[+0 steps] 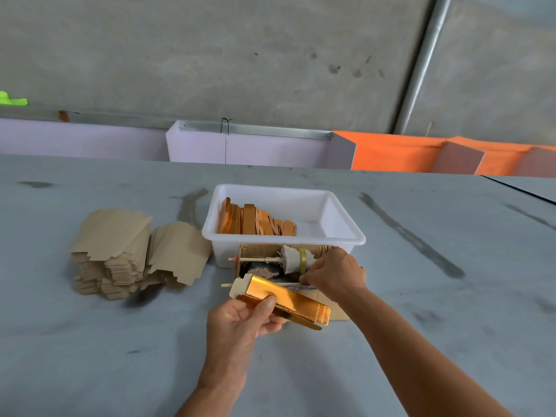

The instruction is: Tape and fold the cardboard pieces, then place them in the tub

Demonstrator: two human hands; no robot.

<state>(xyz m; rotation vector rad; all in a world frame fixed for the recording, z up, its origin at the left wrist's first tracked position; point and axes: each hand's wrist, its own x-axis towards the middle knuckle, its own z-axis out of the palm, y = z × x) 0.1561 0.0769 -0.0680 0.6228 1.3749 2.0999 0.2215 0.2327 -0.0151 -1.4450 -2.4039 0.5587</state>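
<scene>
**Taping under way, tub part filled**

Head view: the left hand grips a folded gold-foil cardboard piece near the counter's middle. The right hand pinches yellow tape at a homemade cardboard dispenser. Just beyond, the white plastic tub holds a row of finished gold pieces on its left side. A tall stack of brown flat blanks to the left suggests much work remains.

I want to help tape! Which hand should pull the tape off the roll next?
The right hand, probably. Its fingers are already at the yellowish tape roll in the brown cardboard dispenser, while the left hand is busy holding the shiny gold folded cardboard piece.
</scene>
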